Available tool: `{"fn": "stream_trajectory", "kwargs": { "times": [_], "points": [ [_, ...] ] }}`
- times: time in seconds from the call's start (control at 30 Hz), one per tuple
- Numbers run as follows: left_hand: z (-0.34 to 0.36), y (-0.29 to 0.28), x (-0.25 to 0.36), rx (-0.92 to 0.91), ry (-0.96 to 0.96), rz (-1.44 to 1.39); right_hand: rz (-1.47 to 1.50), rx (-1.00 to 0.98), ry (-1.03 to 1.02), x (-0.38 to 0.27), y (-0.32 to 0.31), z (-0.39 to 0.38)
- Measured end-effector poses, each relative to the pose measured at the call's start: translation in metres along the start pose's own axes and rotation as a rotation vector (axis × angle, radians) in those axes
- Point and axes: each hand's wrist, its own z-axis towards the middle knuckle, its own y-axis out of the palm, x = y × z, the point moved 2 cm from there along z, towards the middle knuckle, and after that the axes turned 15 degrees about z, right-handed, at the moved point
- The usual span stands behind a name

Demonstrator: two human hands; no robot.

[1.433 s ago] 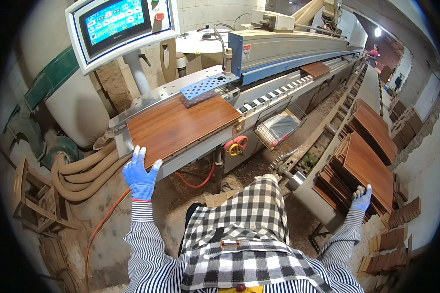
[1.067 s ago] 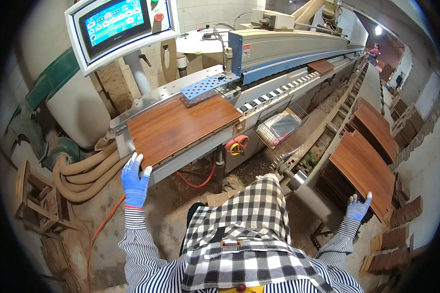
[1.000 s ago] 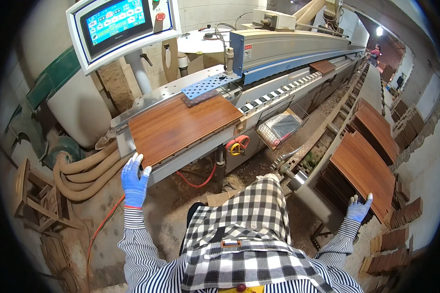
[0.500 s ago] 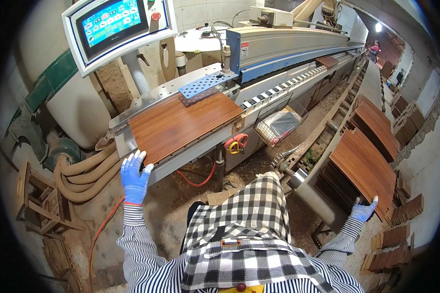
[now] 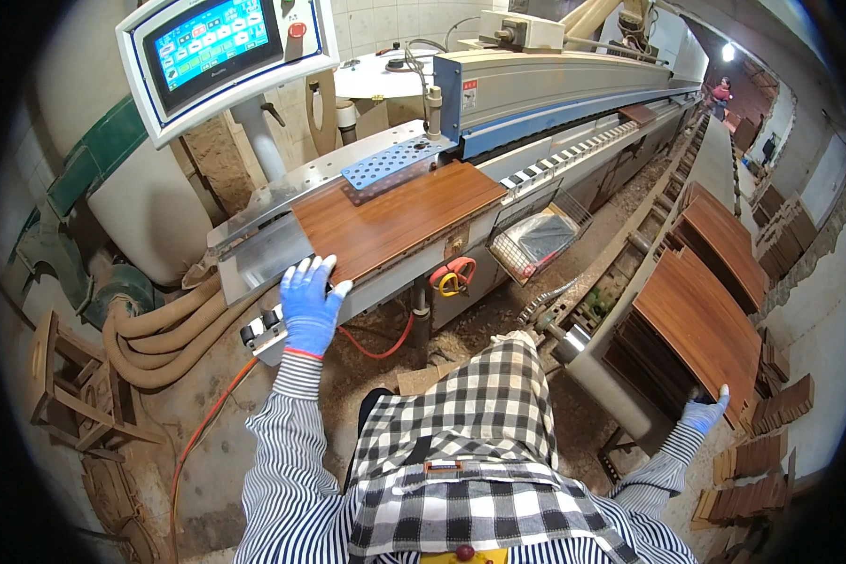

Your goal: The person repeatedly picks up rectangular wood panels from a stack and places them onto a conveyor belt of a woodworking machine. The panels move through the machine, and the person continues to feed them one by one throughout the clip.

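1. Left hand (image 5: 312,305), in a blue glove with pale fingertips: fingers spread apart, not wrapped around anything, tips right at the near-left corner of the brown board.
2. That brown board (image 5: 399,218) is lying flat on the machine's surface (image 5: 265,252), partway along it. A blue plate (image 5: 392,162) full of holes sticks out over its far side.
3. Next along, some red and yellow loops (image 5: 449,267) hang off the front of the machine.
4. Then a wire basket (image 5: 501,254) with a white and dark package (image 5: 540,237) in it.
5. Over on the right, a stack of brown boards (image 5: 700,324), top one tilted a bit.
6. Right hand (image 5: 705,412), blue glove too, is at the stack's near edge. Some fingers are hidden, so can't tell if it's gripping.
7. Another board pile (image 5: 721,249) sits just behind that stack.
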Motion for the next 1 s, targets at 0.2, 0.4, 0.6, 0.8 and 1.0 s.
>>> {"fn": "stream_trajectory", "kwargs": {
  "times": [0.2,0.4,0.6,0.8,1.0],
  "points": [
    [0.028,0.018,0.039,-0.07,0.034,-0.126,-0.164,0.065,0.046,0.004,0.01,-0.036],
    [0.02,0.01,0.052,-0.065,0.127,-0.264,-0.187,-0.223,0.23,0.032,0.009,-0.076],
    [-0.023,-0.057,0.062,-0.075,0.141,-0.376,-0.243,-0.517,0.497,0.103,0.044,-0.152],
    [-0.071,-0.1,0.047,-0.168,0.201,-0.252,-0.249,-0.69,1.021,0.195,0.088,-0.255],
    [-0.103,-0.101,0.001,-0.151,0.059,-0.017,-0.419,-0.796,1.283,0.275,0.102,-0.334]
  ]
}}
